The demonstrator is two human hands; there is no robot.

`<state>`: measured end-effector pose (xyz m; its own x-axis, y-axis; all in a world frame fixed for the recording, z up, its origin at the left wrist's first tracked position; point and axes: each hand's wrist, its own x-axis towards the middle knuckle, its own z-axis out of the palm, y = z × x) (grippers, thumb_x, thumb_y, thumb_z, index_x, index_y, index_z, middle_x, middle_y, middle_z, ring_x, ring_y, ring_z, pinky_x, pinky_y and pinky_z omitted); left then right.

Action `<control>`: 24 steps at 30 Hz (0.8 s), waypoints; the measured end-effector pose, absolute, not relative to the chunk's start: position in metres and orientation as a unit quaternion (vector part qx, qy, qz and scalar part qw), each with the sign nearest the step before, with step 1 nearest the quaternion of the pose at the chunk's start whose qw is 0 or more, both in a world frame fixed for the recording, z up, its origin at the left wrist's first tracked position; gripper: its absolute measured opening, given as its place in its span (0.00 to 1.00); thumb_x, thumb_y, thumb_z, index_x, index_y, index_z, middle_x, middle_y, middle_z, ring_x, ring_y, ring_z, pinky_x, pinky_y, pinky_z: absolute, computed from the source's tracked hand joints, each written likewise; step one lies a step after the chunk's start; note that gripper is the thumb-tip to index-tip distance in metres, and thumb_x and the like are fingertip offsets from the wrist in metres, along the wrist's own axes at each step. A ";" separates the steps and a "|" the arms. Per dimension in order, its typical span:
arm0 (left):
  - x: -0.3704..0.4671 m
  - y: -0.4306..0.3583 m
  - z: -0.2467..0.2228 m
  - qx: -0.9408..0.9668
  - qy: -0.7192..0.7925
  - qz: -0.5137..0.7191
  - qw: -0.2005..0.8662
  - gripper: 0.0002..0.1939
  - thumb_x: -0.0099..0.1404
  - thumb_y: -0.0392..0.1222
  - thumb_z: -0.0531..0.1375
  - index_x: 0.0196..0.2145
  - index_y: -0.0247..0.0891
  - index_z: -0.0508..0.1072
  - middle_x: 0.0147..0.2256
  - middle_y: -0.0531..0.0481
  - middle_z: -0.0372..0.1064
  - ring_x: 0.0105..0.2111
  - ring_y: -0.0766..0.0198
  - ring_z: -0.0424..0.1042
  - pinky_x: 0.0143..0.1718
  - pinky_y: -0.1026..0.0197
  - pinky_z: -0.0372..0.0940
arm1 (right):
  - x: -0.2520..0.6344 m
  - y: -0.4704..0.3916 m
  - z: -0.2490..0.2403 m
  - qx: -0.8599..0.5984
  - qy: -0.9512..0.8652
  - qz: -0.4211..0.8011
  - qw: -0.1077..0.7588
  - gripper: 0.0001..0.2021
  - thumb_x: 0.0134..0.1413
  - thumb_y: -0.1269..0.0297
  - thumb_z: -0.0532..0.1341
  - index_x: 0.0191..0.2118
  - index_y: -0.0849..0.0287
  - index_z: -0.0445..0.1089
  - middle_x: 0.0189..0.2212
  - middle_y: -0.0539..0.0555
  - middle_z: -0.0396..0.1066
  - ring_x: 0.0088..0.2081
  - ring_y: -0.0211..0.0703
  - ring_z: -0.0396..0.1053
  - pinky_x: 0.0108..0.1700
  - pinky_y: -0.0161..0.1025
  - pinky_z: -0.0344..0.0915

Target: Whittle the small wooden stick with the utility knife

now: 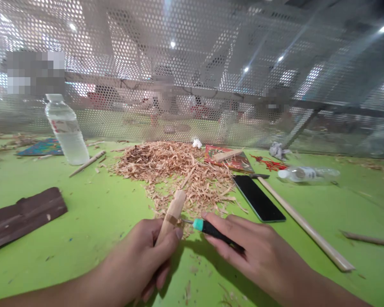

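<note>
Low in the middle, my left hand (150, 249) is closed round a pale wooden stick (176, 204), whose upper end points up and away and bears a darker brown band. To its right, my right hand (252, 243) grips a small carving tool (216, 232) with a black and turquoise handle. The tool's thin metal tip points left and is at or very near the stick by the band; whether it touches is hard to tell. Behind both hands lies a heap of curled wood shavings (166, 164) on the green table (109, 204).
A water bottle (67, 132) stands at the left, near a thin stick (88, 163) and brown sheet (25, 217). At the right lie a phone (259, 198), a hammer (304, 221) and a clear bottle (309, 173). A perforated screen (211, 102) rises behind.
</note>
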<state>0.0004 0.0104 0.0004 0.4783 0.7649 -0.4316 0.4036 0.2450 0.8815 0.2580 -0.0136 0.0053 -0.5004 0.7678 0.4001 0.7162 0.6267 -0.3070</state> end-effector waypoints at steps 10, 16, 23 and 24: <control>-0.005 0.004 0.001 0.590 0.479 0.212 0.614 0.33 0.70 0.76 0.54 0.28 0.42 0.66 0.18 0.60 0.58 0.18 0.69 0.55 0.19 0.66 0.52 | 0.255 -0.016 0.006 -0.413 -0.865 0.062 0.280 0.19 0.82 0.57 0.52 0.63 0.58 0.72 0.40 0.57 0.83 0.37 0.47 0.83 0.41 0.39 0.79; -0.008 0.003 -0.001 0.601 0.489 0.260 0.577 0.33 0.69 0.76 0.55 0.32 0.42 0.76 0.34 0.49 0.72 0.36 0.56 0.69 0.38 0.60 0.66 | 0.255 -0.016 0.005 -0.411 -0.864 0.069 0.282 0.18 0.81 0.58 0.53 0.64 0.58 0.72 0.41 0.56 0.83 0.38 0.46 0.83 0.40 0.40 0.79; -0.009 0.000 0.008 0.583 0.460 0.256 0.620 0.36 0.63 0.82 0.56 0.29 0.42 0.71 0.28 0.54 0.62 0.31 0.59 0.61 0.34 0.59 0.61 | 0.259 -0.019 0.012 -0.407 -0.862 0.087 0.289 0.16 0.80 0.59 0.55 0.64 0.55 0.71 0.42 0.55 0.83 0.39 0.44 0.84 0.43 0.36 0.78; -0.008 -0.001 0.008 0.574 0.463 0.255 0.626 0.37 0.61 0.83 0.57 0.27 0.43 0.69 0.27 0.55 0.59 0.30 0.60 0.59 0.32 0.60 0.59 | 0.259 -0.019 0.012 -0.406 -0.862 0.090 0.290 0.16 0.80 0.59 0.55 0.64 0.54 0.71 0.42 0.54 0.83 0.39 0.44 0.84 0.43 0.36 0.78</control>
